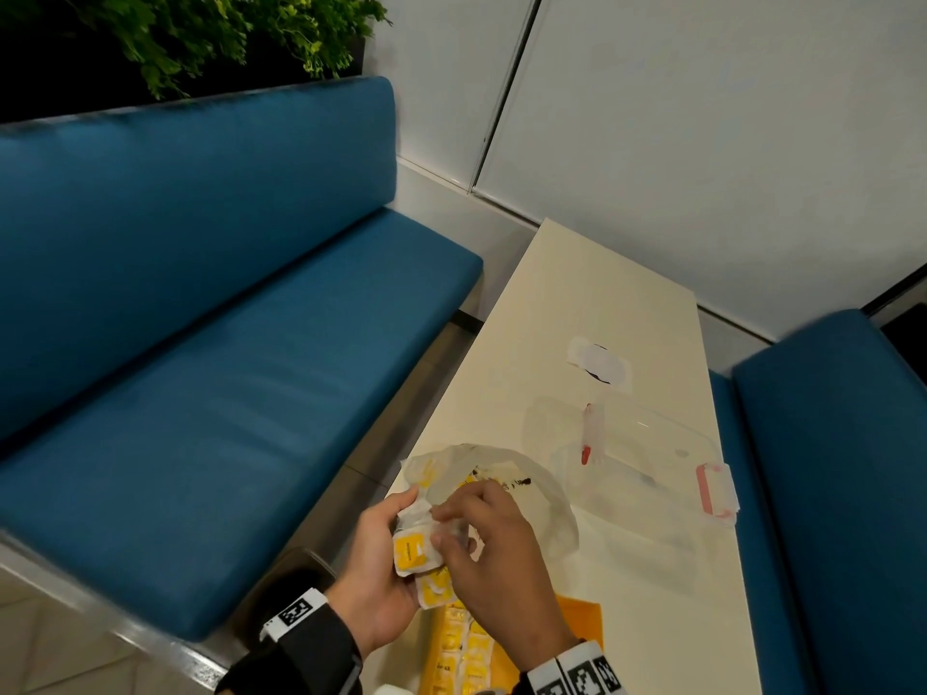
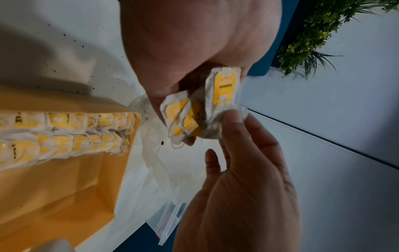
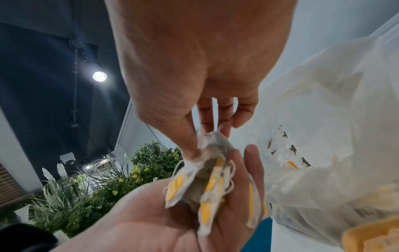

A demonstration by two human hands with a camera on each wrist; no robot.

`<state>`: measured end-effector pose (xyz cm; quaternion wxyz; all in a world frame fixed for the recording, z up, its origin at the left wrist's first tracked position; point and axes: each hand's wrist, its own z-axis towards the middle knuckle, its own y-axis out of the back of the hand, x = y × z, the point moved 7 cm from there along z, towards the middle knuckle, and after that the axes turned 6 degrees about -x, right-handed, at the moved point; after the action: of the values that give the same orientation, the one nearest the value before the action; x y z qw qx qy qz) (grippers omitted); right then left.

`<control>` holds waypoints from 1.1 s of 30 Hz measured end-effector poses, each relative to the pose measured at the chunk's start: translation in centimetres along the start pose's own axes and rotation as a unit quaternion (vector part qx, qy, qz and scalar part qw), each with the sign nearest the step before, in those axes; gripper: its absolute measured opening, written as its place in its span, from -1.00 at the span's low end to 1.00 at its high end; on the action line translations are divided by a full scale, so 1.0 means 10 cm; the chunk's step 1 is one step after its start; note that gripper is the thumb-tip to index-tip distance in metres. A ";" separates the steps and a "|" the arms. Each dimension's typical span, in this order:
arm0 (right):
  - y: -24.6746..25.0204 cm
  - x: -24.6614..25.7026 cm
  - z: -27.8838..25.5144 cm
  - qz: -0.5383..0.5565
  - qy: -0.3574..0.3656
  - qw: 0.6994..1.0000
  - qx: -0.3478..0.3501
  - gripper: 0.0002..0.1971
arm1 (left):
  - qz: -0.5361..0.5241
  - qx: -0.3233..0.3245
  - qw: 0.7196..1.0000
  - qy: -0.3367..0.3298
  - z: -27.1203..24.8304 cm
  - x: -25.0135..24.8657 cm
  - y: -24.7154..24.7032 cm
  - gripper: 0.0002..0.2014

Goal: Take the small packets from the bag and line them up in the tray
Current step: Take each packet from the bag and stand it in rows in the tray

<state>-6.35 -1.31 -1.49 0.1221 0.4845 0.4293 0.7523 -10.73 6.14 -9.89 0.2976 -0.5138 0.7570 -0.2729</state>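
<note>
Cream desk (image 1: 592, 313) runs from 6 toward 12 o'clock. Blue bench seat (image 1: 215, 343) along its 9 o'clock side, a second blue seat (image 1: 832, 474) at 3 o'clock. Green plants (image 1: 200, 32) at 11 o'clock behind the bench back. White wall panels (image 1: 702, 117) at 1 o'clock. Clear lidded container (image 1: 652, 464) with pink clasp (image 1: 712, 491) on desk at 3 o'clock; white-and-black scrap (image 1: 599, 366) just beyond it.

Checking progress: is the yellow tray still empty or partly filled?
Partly filled: two rows of packets stand in the yellow tray; the rest is bare.
</note>
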 end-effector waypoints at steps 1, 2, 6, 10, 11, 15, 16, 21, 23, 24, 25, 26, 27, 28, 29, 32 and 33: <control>0.01 0.01 0.01 -0.004 0.001 1.000 0.002 -0.90 | 0.002 0.001 1.000 -0.003 0.01 0.00 0.01 -0.52; 0.01 0.01 0.03 -0.005 -0.001 1.000 0.006 -0.94 | 0.007 0.000 1.000 -0.007 0.03 -0.01 0.03 -0.53; 0.06 0.00 0.07 0.007 -0.027 0.999 0.026 -0.77 | 0.019 -0.004 1.000 -0.003 0.08 -0.01 0.09 -0.55; 0.11 -0.04 0.10 -0.002 -0.034 0.999 0.038 -0.86 | 0.024 -0.015 1.000 0.012 0.14 0.00 0.17 -0.61; 0.13 -0.06 0.11 0.001 -0.043 0.998 0.036 -0.87 | 0.028 -0.019 0.999 0.015 0.15 0.01 0.20 -0.61; 0.27 -0.23 0.12 0.059 -0.106 0.993 -0.006 -0.84 | 0.021 -0.033 0.999 0.014 0.17 0.01 0.24 -0.64; 0.31 -0.28 0.12 0.074 -0.121 0.990 -0.019 -0.83 | 0.023 -0.035 0.999 0.015 0.16 0.01 0.24 -0.64; 0.37 -0.42 0.03 0.107 -0.153 0.982 -0.037 -0.87 | 0.016 -0.009 0.999 0.028 0.13 0.06 0.18 -0.62; 0.34 -0.40 0.01 0.104 -0.150 0.983 -0.030 -0.87 | 0.021 0.003 0.999 0.029 0.13 0.08 0.15 -0.54; 0.34 -0.38 0.00 0.098 -0.148 0.984 -0.030 -0.87 | 0.022 0.011 0.999 0.029 0.13 0.09 0.14 -0.46; 0.34 -0.37 0.00 0.086 -0.145 0.985 -0.033 -0.86 | 0.015 0.019 0.999 0.031 0.13 0.09 0.12 -0.37; 0.35 -0.36 0.00 0.071 -0.143 0.987 -0.037 -0.85 | 0.003 0.029 0.999 0.040 0.11 0.11 0.11 -0.31; 0.36 -0.36 0.00 0.056 -0.141 0.988 -0.041 -0.84 | -0.007 0.036 0.998 0.048 0.10 0.12 0.10 -0.31; 0.37 -0.36 0.00 0.043 -0.141 0.988 -0.044 -0.84 | -0.009 0.042 0.998 0.052 0.08 0.12 0.08 -0.36; 0.37 -0.36 0.00 0.036 -0.142 0.988 -0.047 -0.85 | -0.004 0.045 0.998 0.053 0.06 0.13 0.08 -0.42; 0.33 -0.42 -0.02 0.031 -0.155 0.986 -0.045 -0.87 | 0.028 0.057 0.997 0.042 0.00 0.14 0.06 -0.58; 0.31 -0.44 -0.02 0.031 -0.153 0.987 -0.042 -0.85 | 0.036 0.059 0.997 0.036 -0.01 0.14 0.07 -0.63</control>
<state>-3.60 -5.90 -1.86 0.1836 0.6014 0.3586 0.6899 -11.61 5.01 -10.59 0.3098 -0.4576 0.7679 -0.3240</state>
